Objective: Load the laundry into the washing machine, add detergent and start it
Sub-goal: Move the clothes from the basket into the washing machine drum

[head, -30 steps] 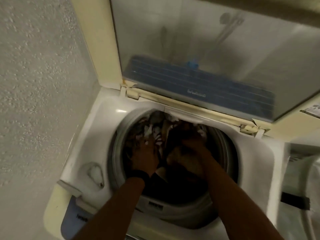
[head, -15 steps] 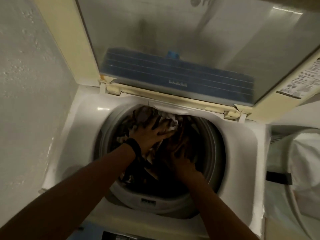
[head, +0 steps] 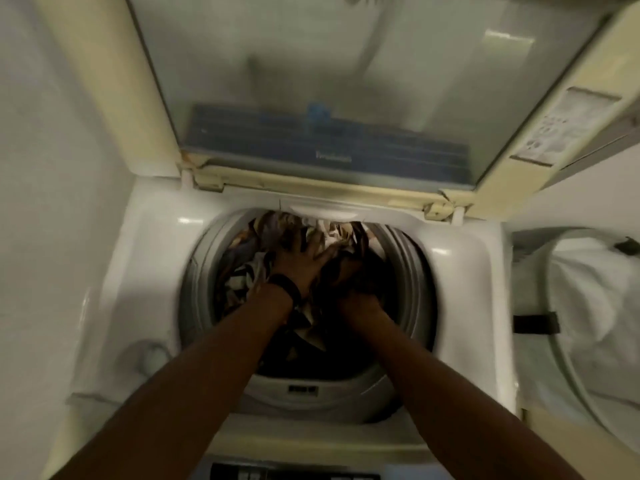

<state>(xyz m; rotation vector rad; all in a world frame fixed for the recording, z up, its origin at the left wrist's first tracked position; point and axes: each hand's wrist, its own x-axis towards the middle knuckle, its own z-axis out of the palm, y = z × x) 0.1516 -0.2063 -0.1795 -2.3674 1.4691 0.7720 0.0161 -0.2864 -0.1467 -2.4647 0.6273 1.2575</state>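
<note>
While both bare forearms reach down into the round grey drum of the white top-loading washing machine [head: 460,271], the left hand [head: 304,261], a dark band on its wrist, lies flat with fingers spread on the heap of mixed dark and pale laundry [head: 249,271], pressing rather than gripping. The right hand [head: 349,282] is half buried in dark cloth just beside it; whether it is clenched on fabric or simply pushing cannot be told. A second ago the two hands worked apart, kneading the pile; half a second ago the left had slid toward the back of the drum, and now they sit close together near the middle, bearing down. That suggests the loading step is nearly finished: the clothes all lie inside the drum, rising close to its rim at the back. The translucent cream-framed lid [head: 311,81] stands raised behind. Detergent and starting the machine seem yet to come, and no detergent container is in view.
</note>
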